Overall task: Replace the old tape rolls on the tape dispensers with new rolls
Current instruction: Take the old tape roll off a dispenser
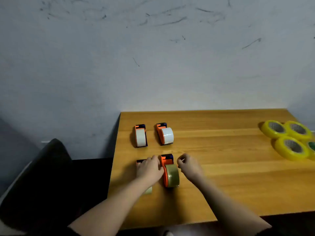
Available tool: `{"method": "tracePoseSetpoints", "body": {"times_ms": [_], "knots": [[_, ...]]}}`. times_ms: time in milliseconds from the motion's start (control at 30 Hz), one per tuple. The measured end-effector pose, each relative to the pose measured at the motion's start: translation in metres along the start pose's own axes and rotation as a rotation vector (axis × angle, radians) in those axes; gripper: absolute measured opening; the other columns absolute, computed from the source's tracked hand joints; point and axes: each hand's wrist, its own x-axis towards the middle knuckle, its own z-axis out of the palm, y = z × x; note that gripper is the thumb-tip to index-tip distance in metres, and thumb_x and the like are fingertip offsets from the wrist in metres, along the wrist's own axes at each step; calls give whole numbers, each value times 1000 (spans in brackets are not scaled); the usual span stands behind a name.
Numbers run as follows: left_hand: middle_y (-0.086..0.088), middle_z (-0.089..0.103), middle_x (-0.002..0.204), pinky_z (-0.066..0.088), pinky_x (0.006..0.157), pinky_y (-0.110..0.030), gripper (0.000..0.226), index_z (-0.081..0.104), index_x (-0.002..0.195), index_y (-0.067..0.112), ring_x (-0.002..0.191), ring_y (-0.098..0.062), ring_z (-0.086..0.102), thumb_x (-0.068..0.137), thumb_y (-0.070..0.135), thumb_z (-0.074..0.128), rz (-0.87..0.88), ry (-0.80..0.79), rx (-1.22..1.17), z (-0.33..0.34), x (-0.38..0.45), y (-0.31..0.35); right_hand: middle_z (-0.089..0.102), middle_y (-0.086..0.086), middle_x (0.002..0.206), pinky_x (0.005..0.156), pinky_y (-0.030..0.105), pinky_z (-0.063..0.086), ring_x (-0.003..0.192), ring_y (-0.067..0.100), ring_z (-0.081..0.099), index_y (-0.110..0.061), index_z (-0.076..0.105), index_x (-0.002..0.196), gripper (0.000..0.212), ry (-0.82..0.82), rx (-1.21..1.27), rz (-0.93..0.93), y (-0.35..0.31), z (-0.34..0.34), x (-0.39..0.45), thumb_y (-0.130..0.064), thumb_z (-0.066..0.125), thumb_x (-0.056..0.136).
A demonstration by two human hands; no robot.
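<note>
Several orange and black tape dispensers stand on the wooden table (221,176). The two far ones (140,135) (164,134) carry whitish rolls. A near dispenser (167,166) holds a yellowish-brown roll (172,175). My left hand (149,169) lies flat over another near dispenser (140,161), hiding most of it, and its fingers touch the orange side of the dispenser with the brown roll. My right hand (189,165) hovers just right of that dispenser, fingers curled and pinched; whether it holds anything is unclear. New yellow rolls (289,138) lie at the far right.
A green roll (312,145) peeks in at the right edge beside the yellow ones. A black chair (51,176) stands left of the table. A scuffed white wall rises behind the table's far edge.
</note>
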Motion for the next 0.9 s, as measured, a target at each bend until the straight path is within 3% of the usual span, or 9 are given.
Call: {"method": "tracePoseSetpoints", "body": {"times_ms": [167,267,367,500,633,767,900], "knots": [[-1,42,142,26,108,-37,46,41,136,24,132,-19,39,93,38,48,-21,-45,22,29,4,2,44,11,141,99,35,44,122,24,51,-16,39,141,53,-141,331,124,15,21,2,-39,55,95],[-4,30,149,31,112,-37,58,28,145,19,136,-23,34,93,31,52,-59,-90,-162,43,12,10,31,13,149,107,37,35,132,28,41,-17,28,149,65,-243,467,182,17,29,5,-40,56,94],[-7,10,158,23,115,-37,68,12,151,18,144,-26,17,95,26,51,-207,-164,-358,52,20,23,30,13,152,111,41,35,132,28,40,-21,21,151,71,-346,546,204,24,33,8,-44,56,93],[-15,32,149,29,113,-41,59,36,140,11,137,-30,31,87,26,58,-457,-124,-502,72,39,22,36,12,150,104,37,39,123,24,43,-21,17,152,65,-436,636,234,27,30,5,-43,48,98],[-10,61,116,46,99,-38,26,57,115,13,110,-28,57,90,21,54,-546,-226,-798,71,42,22,40,9,144,107,43,40,115,21,44,-23,19,151,62,-452,691,230,29,31,4,-42,47,98],[-13,62,115,50,94,-37,28,58,119,10,108,-28,59,92,18,53,-607,-243,-999,64,44,24,44,5,125,107,46,41,114,22,45,-27,23,150,60,-431,728,255,30,30,7,-44,47,98],[-17,63,114,51,85,-36,17,58,109,10,108,-30,60,93,13,55,-595,-250,-1191,52,42,24,49,6,128,100,40,45,116,22,50,-22,29,146,59,-388,714,197,25,26,8,-49,46,96]]}}
